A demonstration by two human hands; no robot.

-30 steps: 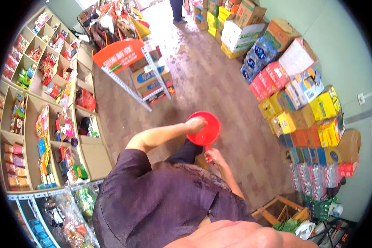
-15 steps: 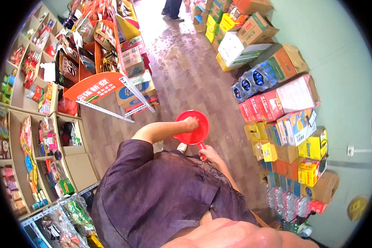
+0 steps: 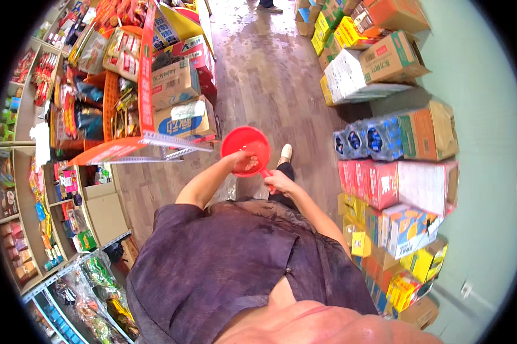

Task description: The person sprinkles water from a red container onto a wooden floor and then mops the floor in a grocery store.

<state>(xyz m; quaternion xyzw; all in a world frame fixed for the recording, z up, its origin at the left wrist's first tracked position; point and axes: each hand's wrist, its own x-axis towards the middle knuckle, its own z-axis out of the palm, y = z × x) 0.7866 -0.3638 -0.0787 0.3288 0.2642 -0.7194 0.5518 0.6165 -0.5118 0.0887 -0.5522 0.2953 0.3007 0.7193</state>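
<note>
A red plastic dipper [image 3: 228, 140] with a long handle is held out in front of my body, its round bowl facing up. My right hand [image 3: 279, 182] is wrapped round the handle. Inside the bowl's near left part is my left hand [image 3: 245, 163], loosely cupped with the fingers showing and the palm turned partly up. Small pale glints show in the bowl beside the fingers; I cannot tell exactly how much liquid it holds.
Stacked cartons [image 3: 379, 183] and wrapped bottles [image 3: 367, 139] line the right wall. On the left stand a snack rack with an orange sign [image 3: 110, 150] and shelves [image 3: 106, 226]. Wet spots mark the wood-look floor [image 3: 270, 69] ahead, where another person's shoe [image 3: 270, 9] shows.
I have moved forward along the aisle, and my shoe has come out ahead on the right. The dipper sits slightly farther left, and my left hand has turned from knuckles-up to palm partly up.
</note>
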